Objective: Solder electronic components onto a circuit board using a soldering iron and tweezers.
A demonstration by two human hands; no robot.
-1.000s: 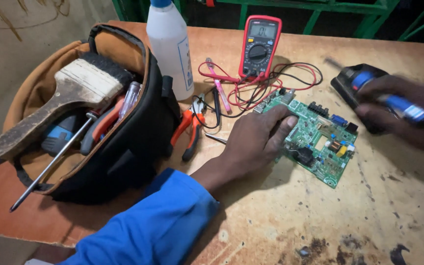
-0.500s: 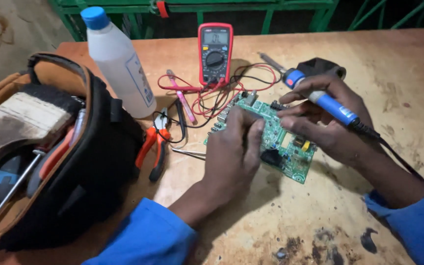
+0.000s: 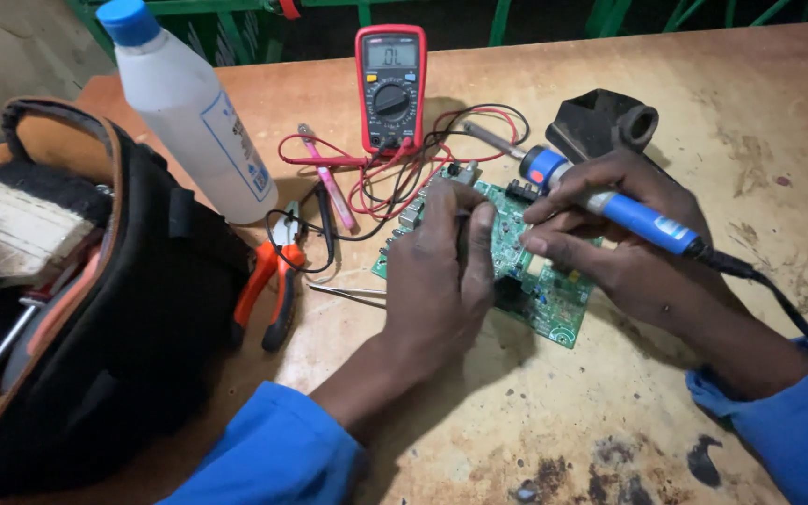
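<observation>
A green circuit board [image 3: 542, 295] lies flat on the worn wooden table [image 3: 722, 103]. My left hand [image 3: 441, 271] rests on the board's left half with the fingers curled down, pressing it. My right hand [image 3: 614, 243] holds a blue-handled soldering iron [image 3: 642, 223] like a pen, its metal tip pointing to the upper left over the board's far edge. The iron's black cord runs off to the right past my blue sleeve.
A red multimeter [image 3: 390, 84] with red and black leads sits behind the board. A white bottle with a blue cap [image 3: 189, 112], orange-handled pliers [image 3: 273, 276], tweezers [image 3: 348, 293], a black iron stand [image 3: 605, 122] and an open tool bag [image 3: 77, 309] surround it.
My right hand brought the soldering iron from the right side of the table in over the board. My left hand stayed on the board and curled tighter. The view shifted closer.
</observation>
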